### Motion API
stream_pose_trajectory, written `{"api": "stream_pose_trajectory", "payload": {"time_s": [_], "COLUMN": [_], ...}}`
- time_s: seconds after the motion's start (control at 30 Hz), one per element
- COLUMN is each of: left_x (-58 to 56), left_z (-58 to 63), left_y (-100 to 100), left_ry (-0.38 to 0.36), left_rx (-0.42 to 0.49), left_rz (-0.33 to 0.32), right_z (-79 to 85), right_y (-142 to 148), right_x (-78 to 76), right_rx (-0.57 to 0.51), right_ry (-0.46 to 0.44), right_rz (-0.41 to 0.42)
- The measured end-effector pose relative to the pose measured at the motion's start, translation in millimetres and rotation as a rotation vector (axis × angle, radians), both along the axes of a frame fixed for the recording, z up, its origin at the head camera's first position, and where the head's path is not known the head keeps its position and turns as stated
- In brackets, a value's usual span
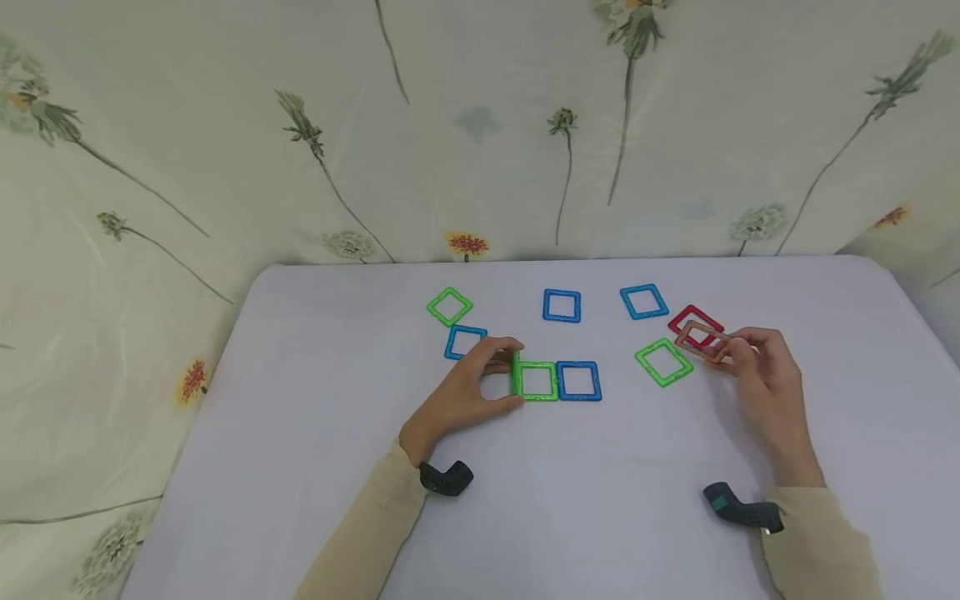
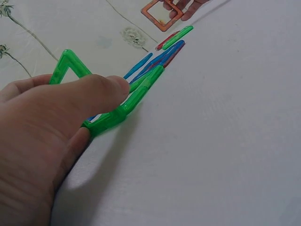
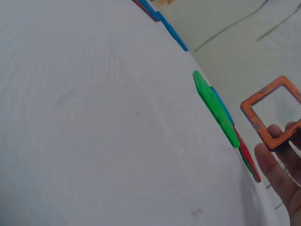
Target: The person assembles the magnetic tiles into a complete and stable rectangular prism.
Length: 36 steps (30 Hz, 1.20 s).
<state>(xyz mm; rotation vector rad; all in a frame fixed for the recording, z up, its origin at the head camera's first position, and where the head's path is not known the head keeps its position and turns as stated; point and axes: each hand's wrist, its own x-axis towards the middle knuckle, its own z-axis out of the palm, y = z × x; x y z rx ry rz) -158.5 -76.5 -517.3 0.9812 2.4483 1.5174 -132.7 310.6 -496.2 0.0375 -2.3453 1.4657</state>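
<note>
My left hand [image 1: 461, 392] grips a green square frame tile [image 1: 516, 377] between thumb and fingers, standing on edge. It meets the left side of a flat green tile [image 1: 538, 364], whose right side joins a flat blue tile [image 1: 579, 364]. In the left wrist view the thumb crosses in front of the green tiles. My right hand [image 1: 768, 392] pinches an orange square frame tile [image 3: 263, 95] by one side, raised off the table. From the head view this orange tile overlaps a red tile [image 1: 679, 317] lying beneath.
Near the right hand lie a green tile [image 1: 648, 353] and a blue tile [image 1: 643, 288]. Another blue tile [image 1: 562, 292] lies behind the joined pair. Beyond the left hand are a green tile [image 1: 438, 298] and a partly covered blue tile [image 1: 451, 342]. Flowered cloth [image 1: 480, 183] rises behind the white table [image 1: 600, 500].
</note>
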Motion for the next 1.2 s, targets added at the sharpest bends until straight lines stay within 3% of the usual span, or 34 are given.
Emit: {"api": "stream_pose_trajectory", "payload": {"time_s": [0.1,0.33,0.5,0.7,0.9,1.2], "left_x": [0.7,-1.1,-2.3,-0.6,-2.0,-6.7], "left_z": [0.7,1.5,1.6,1.0,5.6,5.7], "left_y": [-0.4,1.9,3.0,3.1,5.5,8.1], "left_ry": [0.0,-0.001,0.001,-0.002,-0.043,-0.058], "left_rx": [0.0,0.035,0.031,0.021,0.004,-0.005], "left_rz": [0.004,0.001,0.037,0.076,0.1,0.105], "right_z": [-5.3,-0.9,4.1,3.9,4.7,33.0], "right_y": [-2.1,-13.7,-24.4,-35.8,-44.5,-72.3], "right_x": [-1.7,-0.8,-1.4,0.1,-1.8,0.1], "right_rx": [0.074,0.058,0.055,0.098,0.139,0.05], "right_ry": [-0.013,0.003,-0.018,-0.038,0.018,0.091], "right_rz": [0.029,0.069,0.08,0.06,0.028,0.014]}}
